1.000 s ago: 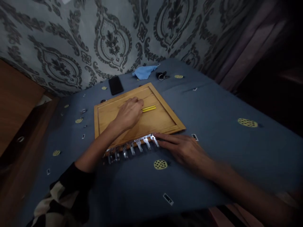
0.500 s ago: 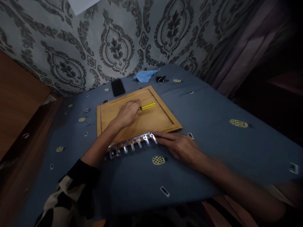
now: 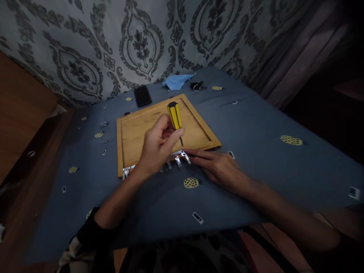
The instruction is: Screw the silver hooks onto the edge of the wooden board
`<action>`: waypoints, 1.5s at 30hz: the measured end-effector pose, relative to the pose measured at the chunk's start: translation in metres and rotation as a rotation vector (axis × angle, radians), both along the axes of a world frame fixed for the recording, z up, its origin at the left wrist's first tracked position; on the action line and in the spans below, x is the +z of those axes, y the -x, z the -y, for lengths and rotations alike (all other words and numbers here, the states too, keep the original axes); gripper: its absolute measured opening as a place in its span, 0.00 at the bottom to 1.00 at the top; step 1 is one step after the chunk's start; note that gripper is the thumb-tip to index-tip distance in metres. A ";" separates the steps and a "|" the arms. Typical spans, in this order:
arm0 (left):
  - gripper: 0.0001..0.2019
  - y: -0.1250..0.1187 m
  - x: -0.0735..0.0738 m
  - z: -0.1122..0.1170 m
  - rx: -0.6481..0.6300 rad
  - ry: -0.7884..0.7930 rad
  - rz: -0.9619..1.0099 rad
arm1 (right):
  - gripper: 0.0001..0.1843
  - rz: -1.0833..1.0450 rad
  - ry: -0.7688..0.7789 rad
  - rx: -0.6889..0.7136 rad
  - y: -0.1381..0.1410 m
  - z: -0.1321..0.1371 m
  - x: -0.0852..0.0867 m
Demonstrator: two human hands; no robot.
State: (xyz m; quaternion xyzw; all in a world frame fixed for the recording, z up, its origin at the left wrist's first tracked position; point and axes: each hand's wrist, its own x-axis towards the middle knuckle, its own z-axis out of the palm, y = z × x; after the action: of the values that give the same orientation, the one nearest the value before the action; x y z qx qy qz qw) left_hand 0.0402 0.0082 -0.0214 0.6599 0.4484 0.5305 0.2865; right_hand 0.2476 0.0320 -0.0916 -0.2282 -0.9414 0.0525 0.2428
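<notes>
My left hand (image 3: 157, 146) grips a yellow and black screwdriver (image 3: 174, 116) and holds it up over a wooden framed panel (image 3: 136, 132), with the tip pointing down. The panel lies flat on a blue cloth. A metal strip with several tabs (image 3: 179, 157) runs along the panel's near edge, partly hidden by my left hand. My right hand (image 3: 217, 168) lies flat on the cloth with its fingers stretched out, the fingertips touching the right end of the strip.
A black phone (image 3: 142, 96), a light blue cloth (image 3: 176, 81) and a bunch of keys (image 3: 197, 86) lie beyond the panel near the patterned wall. Small bits of hardware (image 3: 102, 125) are scattered to the panel's left. A wooden cabinet (image 3: 19, 113) stands at left.
My left hand has picked the screwdriver up off the panel and raised it toward me. My right hand has stayed on the strip's end.
</notes>
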 end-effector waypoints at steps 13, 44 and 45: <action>0.08 0.004 -0.025 -0.004 0.012 0.038 -0.116 | 0.24 -0.009 0.003 -0.010 -0.001 0.000 -0.002; 0.08 0.003 -0.022 -0.006 -0.028 0.069 -0.030 | 0.23 -0.005 0.001 -0.023 -0.001 0.001 0.000; 0.07 0.004 -0.022 -0.005 -0.029 0.069 -0.030 | 0.23 -0.006 0.001 -0.021 -0.001 0.001 0.000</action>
State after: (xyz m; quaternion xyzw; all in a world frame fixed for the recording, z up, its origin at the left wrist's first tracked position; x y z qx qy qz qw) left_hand 0.0365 0.0137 -0.0432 0.6640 0.4609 0.5006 0.3100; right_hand 0.2490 0.0311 -0.0919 -0.2382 -0.9381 0.0511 0.2462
